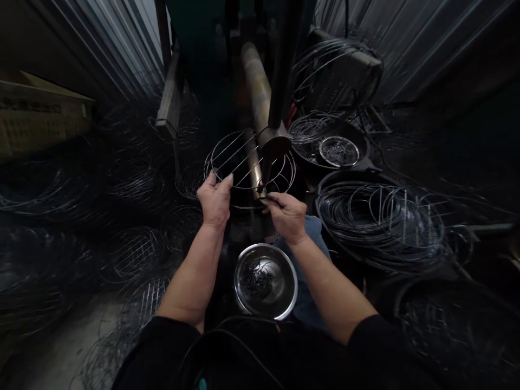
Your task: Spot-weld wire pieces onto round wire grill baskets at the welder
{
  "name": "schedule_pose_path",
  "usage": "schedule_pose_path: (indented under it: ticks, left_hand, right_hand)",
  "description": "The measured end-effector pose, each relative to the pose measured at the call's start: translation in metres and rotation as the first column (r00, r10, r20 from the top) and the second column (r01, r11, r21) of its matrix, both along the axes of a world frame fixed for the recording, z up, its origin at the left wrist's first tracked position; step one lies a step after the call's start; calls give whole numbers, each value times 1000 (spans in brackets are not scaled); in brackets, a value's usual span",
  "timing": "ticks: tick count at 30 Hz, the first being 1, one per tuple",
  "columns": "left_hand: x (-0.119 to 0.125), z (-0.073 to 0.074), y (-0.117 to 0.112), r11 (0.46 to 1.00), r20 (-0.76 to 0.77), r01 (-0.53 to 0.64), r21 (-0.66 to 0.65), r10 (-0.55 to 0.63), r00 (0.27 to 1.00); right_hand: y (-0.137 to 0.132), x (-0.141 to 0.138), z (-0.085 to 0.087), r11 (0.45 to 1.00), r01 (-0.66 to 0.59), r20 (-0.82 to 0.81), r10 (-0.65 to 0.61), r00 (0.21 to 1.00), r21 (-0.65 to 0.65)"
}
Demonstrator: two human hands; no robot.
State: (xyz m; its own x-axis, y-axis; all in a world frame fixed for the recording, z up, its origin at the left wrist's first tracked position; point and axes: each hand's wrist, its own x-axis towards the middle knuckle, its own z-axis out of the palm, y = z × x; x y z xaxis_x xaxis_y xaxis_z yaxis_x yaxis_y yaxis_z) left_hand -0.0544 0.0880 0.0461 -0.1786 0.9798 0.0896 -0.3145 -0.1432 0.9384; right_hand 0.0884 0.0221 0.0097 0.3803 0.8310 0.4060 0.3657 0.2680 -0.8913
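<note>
My left hand [215,199] is closed on the left rim of a round wire rack [231,142], a hoop crossed by several straight wires. The rack lies around the lower arm [254,162] of a machine, under its thicker upper arm [260,92]. At the tip of the lower arm, my right hand [287,214] is closed in a pinch. What sits between its fingertips is too small and dark to make out. Below both hands, a shiny metal bowl [287,279] holds many short dark wire pieces [258,278].
Coils of wire [349,222] fill a large dark basin at the right. Behind it, another basin holds wire and a small dish [339,151]. Wire racks [136,252] are heaped along the left. A cardboard box [44,116] stands far left.
</note>
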Motion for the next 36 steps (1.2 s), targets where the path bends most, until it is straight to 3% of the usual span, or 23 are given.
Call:
schedule_pose_path:
  ticks: [5,8,10,12,13,14,16,18,20,23,27,29,33,36]
  left_hand:
    - [2,-3,0,1000,-86,-22,-13,21,996]
    - [-8,-4,-4,1000,-285,-6,11,9,959]
    - [-23,-3,-4,991,-511,-67,119,119,851]
    - [-40,-1,3,956,-688,-105,273,271,673]
    - [-48,0,10,946,-736,-88,311,298,608]
    - [-53,0,19,951,-757,-50,307,275,592]
    - [-57,-2,41,976,-701,19,215,141,699]
    - [-52,-5,60,997,-482,4,82,36,876]
    - [-44,-7,69,992,-248,47,-115,-75,966]
    - [-36,-5,60,953,-33,78,-294,-91,995]
    - [-39,-3,29,951,60,-51,-305,73,996]
    - [-41,-3,16,954,100,-75,-291,108,989]
    - [-37,-1,-1,956,152,-130,-262,174,973]
    - [-29,1,-11,955,144,-143,-259,185,972]
  right_hand:
    - [2,-4,-1,999,-10,-103,7,995,-33]
    - [-6,1,5,999,-2,-27,1,1000,-41]
    - [-21,13,9,998,63,70,-61,996,-26]
    - [-44,33,7,989,145,195,-135,971,-38]
    - [-58,44,3,981,158,275,-122,954,-113]
    - [-72,55,-2,966,143,359,-57,931,-215]
    - [-100,74,-15,893,92,412,110,905,-440]
    - [-122,87,-27,804,54,396,232,888,-592]
    - [-136,93,-34,746,-22,297,292,909,-666]
    - [-139,95,-37,699,-133,81,264,961,-703]
    - [-120,90,-28,647,-207,-165,127,978,-733]
    - [-105,81,-16,676,-279,-267,125,955,-682]
    - [-69,45,21,827,-398,-428,216,878,-398]
    - [-43,15,44,883,-404,-530,229,817,-241]
